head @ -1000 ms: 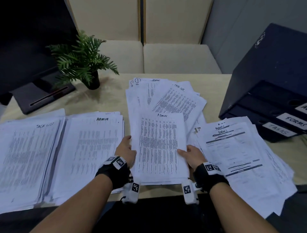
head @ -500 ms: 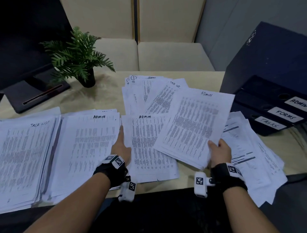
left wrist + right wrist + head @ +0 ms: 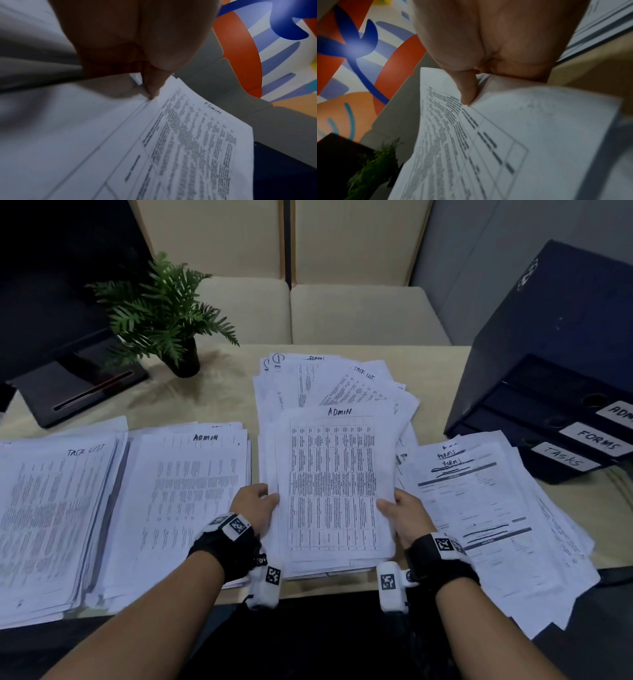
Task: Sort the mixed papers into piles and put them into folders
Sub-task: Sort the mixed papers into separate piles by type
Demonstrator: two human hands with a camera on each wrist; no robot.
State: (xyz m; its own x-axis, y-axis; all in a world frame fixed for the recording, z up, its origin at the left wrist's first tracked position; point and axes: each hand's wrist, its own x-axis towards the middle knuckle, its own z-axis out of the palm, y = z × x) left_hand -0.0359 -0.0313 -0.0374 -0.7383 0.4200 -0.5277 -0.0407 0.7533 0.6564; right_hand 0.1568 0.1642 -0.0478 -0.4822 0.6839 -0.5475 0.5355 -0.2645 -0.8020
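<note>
Paper work fills the beige counter (image 3: 212,402). Both hands hold one printed sheet with a table of small text and the handwritten word ADMIN on top, the ADMIN sheet (image 3: 334,484) (image 3: 188,148) (image 3: 471,148). The left hand (image 3: 255,508) (image 3: 137,40) takes its left edge: the grip is pinching the paper, with the thumb pressed on top of the edge and the fingers hidden under it. The right hand (image 3: 407,517) (image 3: 496,33) does the same on the right edge, thumb on top and fingers below. In the wrist views the sheet bends a little between the two grips. I cannot tell if it is fully free from the papers below.

Directly under the ADMIN sheet and fanning out behind it lies the mixed stack (image 3: 342,381), where headings FORMS and TASK LIST show. Just left of the ADMIN sheet is the ADMIN pile (image 3: 191,491), and further left, touching that pile, the TASK LIST pile (image 3: 51,508). Just right of the ADMIN sheet spreads the loose FORMS pile (image 3: 479,508), which hangs over the near edge of the counter. Behind this pile, to the far right of the ADMIN sheet, dark folders (image 3: 548,419) lie stacked flat, with white labels ADMIN, FORMS and TASKS. Far behind and left of the ADMIN sheet stands a small green plant (image 3: 164,313) (image 3: 373,169) in a dark pot.
</note>
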